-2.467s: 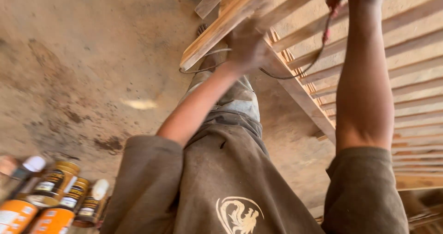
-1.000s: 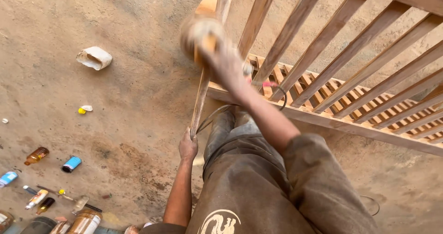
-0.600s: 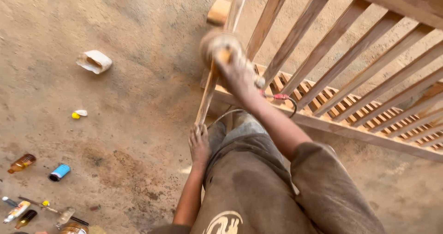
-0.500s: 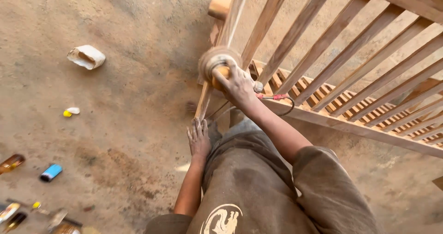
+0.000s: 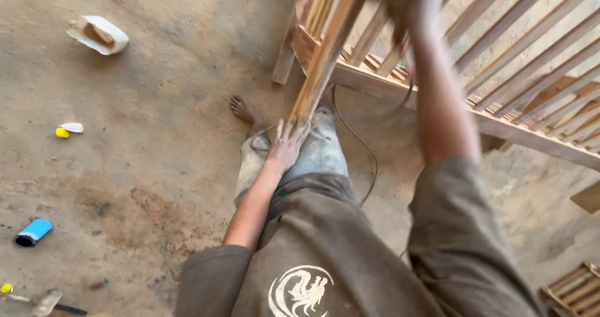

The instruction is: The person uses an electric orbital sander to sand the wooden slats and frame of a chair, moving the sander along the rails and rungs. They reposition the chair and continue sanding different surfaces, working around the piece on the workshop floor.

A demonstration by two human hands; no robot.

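Wooden slat [image 5: 325, 54] braced by left hand [image 5: 286, 147]; bare floor [image 5: 156, 104] lies leftward.

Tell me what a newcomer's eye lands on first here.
The slatted wooden frame fills the upper right, with one slat running down to the left hand at centre. The right hand is raised, blurred, at the top edge. On the dirt floor at left lie a blue can and a crumpled carton.

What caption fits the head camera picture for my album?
Left hand steadies a wooden slat of a slatted frame while the blurred right hand works higher up.
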